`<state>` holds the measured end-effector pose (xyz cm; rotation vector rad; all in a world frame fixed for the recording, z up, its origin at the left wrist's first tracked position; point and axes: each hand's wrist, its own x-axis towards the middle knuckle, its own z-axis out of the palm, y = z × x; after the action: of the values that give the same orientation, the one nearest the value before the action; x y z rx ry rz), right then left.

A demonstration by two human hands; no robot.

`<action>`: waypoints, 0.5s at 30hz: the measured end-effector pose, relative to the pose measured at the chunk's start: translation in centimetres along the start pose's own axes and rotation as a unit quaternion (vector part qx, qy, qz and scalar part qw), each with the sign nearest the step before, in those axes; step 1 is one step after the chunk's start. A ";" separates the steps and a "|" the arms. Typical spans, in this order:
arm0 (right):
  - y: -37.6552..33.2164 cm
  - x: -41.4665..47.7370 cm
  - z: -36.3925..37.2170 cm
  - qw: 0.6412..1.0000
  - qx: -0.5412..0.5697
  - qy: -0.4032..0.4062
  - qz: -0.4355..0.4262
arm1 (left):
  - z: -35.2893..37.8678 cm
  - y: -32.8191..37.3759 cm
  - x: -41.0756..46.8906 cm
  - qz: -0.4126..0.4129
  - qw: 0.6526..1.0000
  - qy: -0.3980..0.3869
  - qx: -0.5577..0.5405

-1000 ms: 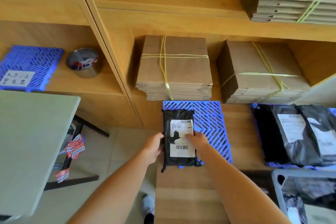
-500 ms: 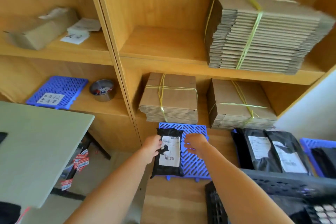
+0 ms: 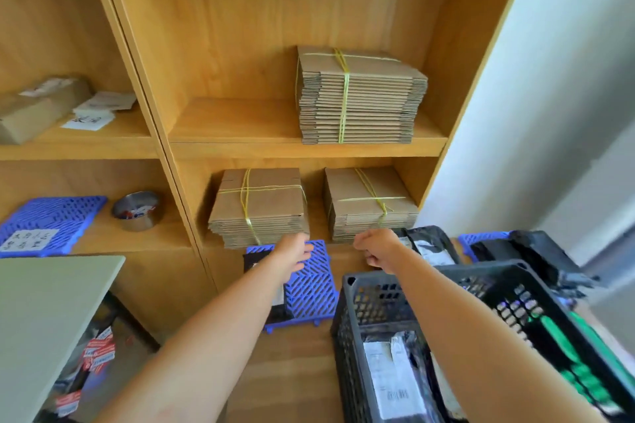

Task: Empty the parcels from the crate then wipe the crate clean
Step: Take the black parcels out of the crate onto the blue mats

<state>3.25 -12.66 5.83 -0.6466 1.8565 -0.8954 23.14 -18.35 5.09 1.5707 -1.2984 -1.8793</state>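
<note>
The crate (image 3: pixel 374 306) is dark grey plastic with lots of small holes in its walls. It stands near, on the right. A black parcel (image 3: pixel 388 378) with a white label lies inside it. A second parcel (image 3: pixel 254 254), black too, lies flat on the blue mat (image 3: pixel 312 288) just left of the crate. More parcels (image 3: pixel 427 245), black with white labels, lie just beyond the crate.

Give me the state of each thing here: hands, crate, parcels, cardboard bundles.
Left hand: fingers straight, holding nothing.
Right hand: fingers curled, holding nothing.
Crate: parcels inside, not yet emptied.
Black parcel: lying on the blue mat, partly hidden.
Cardboard bundles: flattened, tied with yellow string.
</note>
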 end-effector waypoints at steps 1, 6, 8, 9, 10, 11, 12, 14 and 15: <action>1.0 -0.5 -1.3 1.000 0.004 0.016 0.015 | 1.3 -0.2 -0.6 0.000 1.000 -0.016 0.005; 5.4 -2.6 -7.4 0.995 -0.019 0.079 0.050 | 7.6 -1.8 -2.6 0.010 0.998 -0.066 0.013; 6.9 -3.5 -9.8 0.995 -0.005 0.084 0.053 | 10.1 -2.1 -3.1 0.007 0.996 -0.084 0.023; 7.4 -3.9 -10.8 0.995 0.008 0.083 0.053 | 11.0 -2.1 -3.3 0.004 0.996 -0.091 0.025; 7.9 -4.2 -11.8 0.995 0.021 0.083 0.052 | 12.0 -2.0 -3.5 0.003 0.995 -0.094 0.027; 8.3 -4.6 -12.8 0.995 0.030 0.083 0.053 | 12.9 -1.9 -3.6 0.001 0.995 -0.096 0.032; 8.8 -4.6 -13.9 0.995 0.033 0.081 0.054 | 13.9 -1.9 -3.7 -0.001 0.994 -0.098 0.040; 9.9 -4.6 -15.6 0.995 0.030 0.073 0.056 | 15.7 -2.2 -3.5 -0.006 0.994 -0.099 0.050; 10.4 -4.5 -16.5 0.996 0.021 0.067 0.058 | 16.5 -2.4 -3.3 -0.008 0.994 -0.096 0.055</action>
<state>-10.39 1.90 4.59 -0.4565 1.9668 -0.9168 9.77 -7.91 4.29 1.4847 -1.4978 -2.0432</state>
